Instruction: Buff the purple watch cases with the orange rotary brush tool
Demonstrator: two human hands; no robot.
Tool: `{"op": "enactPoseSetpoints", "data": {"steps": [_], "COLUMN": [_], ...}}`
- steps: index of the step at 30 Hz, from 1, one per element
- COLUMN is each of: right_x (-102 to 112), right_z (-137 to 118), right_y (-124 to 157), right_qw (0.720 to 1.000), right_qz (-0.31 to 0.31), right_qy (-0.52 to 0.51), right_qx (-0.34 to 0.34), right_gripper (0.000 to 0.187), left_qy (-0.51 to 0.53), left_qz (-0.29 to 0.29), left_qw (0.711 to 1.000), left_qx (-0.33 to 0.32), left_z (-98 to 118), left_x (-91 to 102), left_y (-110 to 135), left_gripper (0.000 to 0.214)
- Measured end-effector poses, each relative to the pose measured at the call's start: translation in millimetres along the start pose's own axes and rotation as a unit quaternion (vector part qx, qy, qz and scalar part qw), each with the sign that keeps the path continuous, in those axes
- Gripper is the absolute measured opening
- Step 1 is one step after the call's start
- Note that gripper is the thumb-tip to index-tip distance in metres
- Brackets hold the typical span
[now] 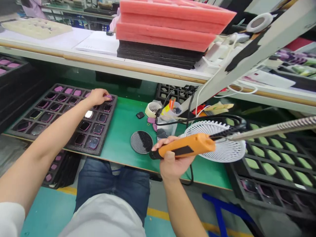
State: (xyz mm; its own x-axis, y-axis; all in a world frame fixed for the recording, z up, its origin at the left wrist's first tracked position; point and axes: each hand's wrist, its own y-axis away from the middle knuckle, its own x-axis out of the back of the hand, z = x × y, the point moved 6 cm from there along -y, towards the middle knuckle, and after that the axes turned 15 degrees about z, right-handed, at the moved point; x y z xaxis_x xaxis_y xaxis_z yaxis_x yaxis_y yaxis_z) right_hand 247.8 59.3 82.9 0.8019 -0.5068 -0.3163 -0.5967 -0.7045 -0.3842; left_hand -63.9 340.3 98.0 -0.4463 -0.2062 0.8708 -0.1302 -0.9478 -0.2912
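My left hand reaches to the far right corner of a black foam tray. Its fingers are closed on a small purple watch case in the corner slot. Rows of purple-rimmed watch cases with dark faces fill the other slots. My right hand grips an orange electric screwdriver, held sideways with its black nose pointing left. That nose is beside a round dish, half covered with small black pieces, perhaps screws. The screwdriver's bit cannot be made out.
Behind the screwdriver lies a white fan guard. Cables, a tape roll and a plastic cup crowd the bench's back. Trays of green pieces stand right. Pink foam sits on the shelf above; a slanted post crosses the right.
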Motion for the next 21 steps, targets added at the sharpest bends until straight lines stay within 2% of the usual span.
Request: {"op": "enactPoseSetpoints", "data": {"steps": [2, 4, 8, 10, 11, 13, 17, 21], "right_x": [-4, -7, -12, -15, -17, -19, -20, -18], "right_z": [6, 16, 32, 38, 41, 46, 52, 52], "right_y": [-3, -3, 0, 2, 4, 7, 10, 10], "right_qw": [1.0, 1.0, 1.0, 0.999, 0.999, 0.999, 0.997, 0.996], "right_qz": [0.007, 0.001, -0.004, -0.003, -0.004, -0.008, -0.007, 0.002], "right_qy": [0.007, 0.012, 0.005, 0.002, 0.0, -0.007, -0.027, -0.036], "right_qx": [0.004, -0.006, -0.026, -0.034, -0.038, -0.048, -0.068, -0.086], "right_gripper": [0.037, 0.034, 0.04, 0.045, 0.047, 0.051, 0.059, 0.062], "left_qy": [0.032, 0.073, 0.138, 0.154, 0.157, 0.157, 0.17, 0.179], "left_qz": [0.044, 0.061, 0.012, 0.0, 0.002, 0.017, 0.031, 0.009], "left_qw": [0.998, 0.995, 0.985, 0.981, 0.981, 0.982, 0.979, 0.972], "left_qx": [-0.01, -0.034, -0.104, -0.118, -0.117, -0.108, -0.109, -0.153], "left_z": [18, 42, 93, 107, 111, 112, 108, 114], "left_x": [7.2, 5.0, -27.3, -45.5, -52.8, -62.0, -64.1, -62.4], "left_y": [32, 81, 202, 246, 260, 275, 277, 277], "left_gripper": [0.037, 0.037, 0.016, 0.007, 0.006, 0.014, 0.03, 0.024]}}
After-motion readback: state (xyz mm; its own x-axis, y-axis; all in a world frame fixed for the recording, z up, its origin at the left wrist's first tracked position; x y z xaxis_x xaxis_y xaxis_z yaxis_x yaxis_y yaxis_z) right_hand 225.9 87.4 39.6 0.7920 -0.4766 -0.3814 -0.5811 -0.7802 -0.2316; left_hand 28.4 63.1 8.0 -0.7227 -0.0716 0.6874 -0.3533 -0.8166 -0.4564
